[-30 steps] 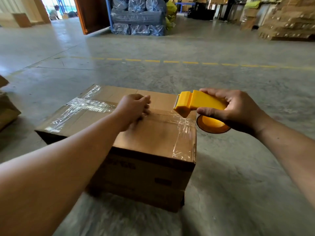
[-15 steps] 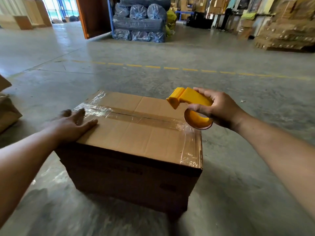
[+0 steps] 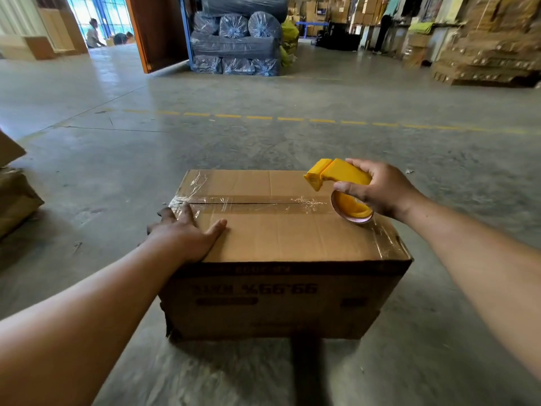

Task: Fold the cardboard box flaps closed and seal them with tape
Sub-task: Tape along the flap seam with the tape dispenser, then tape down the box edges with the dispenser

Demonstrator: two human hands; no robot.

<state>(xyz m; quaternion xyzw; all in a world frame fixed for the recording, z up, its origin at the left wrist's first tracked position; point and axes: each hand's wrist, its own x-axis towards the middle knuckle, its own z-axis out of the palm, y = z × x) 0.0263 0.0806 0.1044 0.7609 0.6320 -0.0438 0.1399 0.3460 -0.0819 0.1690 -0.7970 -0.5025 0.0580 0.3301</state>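
Observation:
A brown cardboard box (image 3: 292, 238) stands on the concrete floor, its top flaps down. Clear tape (image 3: 257, 200) runs along the middle seam and down over the right edge. My left hand (image 3: 187, 232) lies flat on the box's near left corner, fingers straight, some over the left edge. My right hand (image 3: 377, 189) grips a yellow tape dispenser (image 3: 339, 183) above the right end of the seam, its roll just over the box top.
Part of another cardboard box (image 3: 14, 197) sits at the left edge. Wrapped dark bundles (image 3: 237, 45) are stacked far ahead, cardboard stacks (image 3: 491, 54) at the far right. A dashed yellow line (image 3: 292, 119) crosses the floor. Two people are far off at the left doorway.
My left hand left the seam middle and moved to the left corner, now lying flat. The box turned square to me. The dispenser lifted slightly from the seam's right end.

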